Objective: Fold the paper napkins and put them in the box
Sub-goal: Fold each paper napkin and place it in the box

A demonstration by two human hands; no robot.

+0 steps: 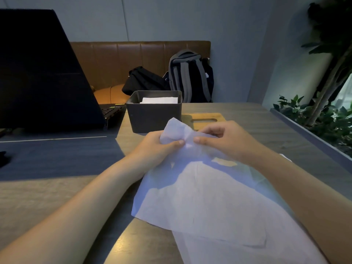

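The left hand [158, 144] and right hand [221, 139] both pinch the far edge of a white napkin [200, 189] between thumb and curled fingers, thumb tips almost meeting, the bunched edge lifted just in front of the box [154, 116]. The rest of the napkin drapes toward the person over another sheet [247, 248] lying on the table [257, 119]. The dark box holds folded napkins [160, 100]; a wooden lid [206, 120] lies just right of it, a laptop [42, 73] left, and two bags [190, 77] on a bench behind.
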